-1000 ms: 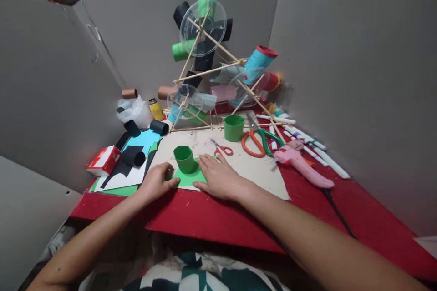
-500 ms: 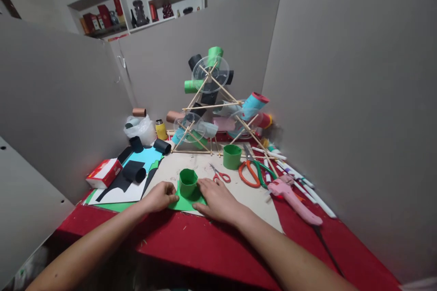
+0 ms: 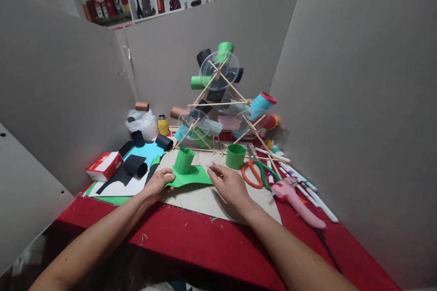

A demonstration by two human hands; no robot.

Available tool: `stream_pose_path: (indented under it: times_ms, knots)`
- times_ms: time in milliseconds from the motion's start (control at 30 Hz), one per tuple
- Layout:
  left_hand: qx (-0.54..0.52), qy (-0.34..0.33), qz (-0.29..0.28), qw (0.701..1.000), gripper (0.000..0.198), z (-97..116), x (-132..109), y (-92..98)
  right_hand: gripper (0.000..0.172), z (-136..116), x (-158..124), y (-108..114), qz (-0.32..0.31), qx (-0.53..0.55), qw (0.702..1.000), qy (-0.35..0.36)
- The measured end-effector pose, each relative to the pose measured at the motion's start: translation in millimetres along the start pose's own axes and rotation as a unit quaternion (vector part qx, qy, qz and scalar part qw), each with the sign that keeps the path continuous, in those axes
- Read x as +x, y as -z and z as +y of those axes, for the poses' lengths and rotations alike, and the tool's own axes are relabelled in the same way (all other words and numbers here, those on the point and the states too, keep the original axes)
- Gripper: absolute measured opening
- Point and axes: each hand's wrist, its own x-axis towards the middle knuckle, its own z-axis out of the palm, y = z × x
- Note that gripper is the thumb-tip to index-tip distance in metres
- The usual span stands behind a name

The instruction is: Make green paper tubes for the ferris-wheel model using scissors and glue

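Observation:
A sheet of green paper (image 3: pixel 195 177) is raised at its near edge above the beige board, with a green paper tube (image 3: pixel 184 162) standing on it, slightly tilted. My left hand (image 3: pixel 160 183) pinches the sheet's left end, thumb on top. At the opposite end, my right hand (image 3: pixel 229 184) has its thumb and fingers closed on the sheet's right edge. The small red-handled scissors are mostly hidden behind my right hand. Just beyond that hand stands a second green paper tube (image 3: pixel 236 157).
A stick-and-plastic-disc structure (image 3: pixel 218 104) carrying coloured tubes stands behind. To the right lie large scissors (image 3: pixel 254 173), a pink glue gun (image 3: pixel 297 202) and several markers (image 3: pixel 319 202). Black tubes (image 3: pixel 135 165), paper sheets and a red-and-white box (image 3: pixel 104 166) sit left. Grey panels enclose the table.
Both hands have lifted the green sheet off the board, and the tube on it now leans. My right hand has shifted right, covering the small scissors. The camera view has shifted slightly.

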Motion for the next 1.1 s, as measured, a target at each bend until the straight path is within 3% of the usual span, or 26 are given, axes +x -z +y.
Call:
stream_pose_path:
  times_ms: [133,300,433,667,867,967,1100]
  knots:
    - [-0.061,-0.011,0.000,0.998,0.033,3.0,0.0,-3.8,0.029,-1.1,0.0,-7.3,-0.087,0.122,0.984,-0.095]
    - [-0.125,-0.058,-0.002,0.990,0.053,8.1,-9.9,-14.3,0.029,-5.8,-6.1,-23.9,-0.199,0.282,0.924,-0.166]
    - [-0.149,-0.075,-0.040,0.985,0.062,10.7,-22.6,-26.1,0.033,-5.5,-6.4,-28.3,-0.175,0.388,0.890,-0.162]
    - [-0.159,-0.014,-0.154,0.975,0.045,19.0,-34.6,-23.1,0.031,6.4,5.5,-15.6,-0.098,0.462,0.873,-0.125]
    - [-0.202,-0.002,-0.117,0.972,0.043,35.8,-17.9,-10.8,0.025,4.6,3.8,-8.4,-0.118,0.465,0.874,-0.081]
    - [-0.194,0.020,-0.120,0.973,0.051,43.9,-13.8,-17.6,0.027,-0.8,0.0,-7.4,-0.140,0.467,0.871,-0.061]
    - [-0.174,0.033,-0.109,0.978,0.044,47.7,-7.4,-28.3,0.036,-7.0,-2.1,-3.1,-0.164,0.474,0.863,-0.055]
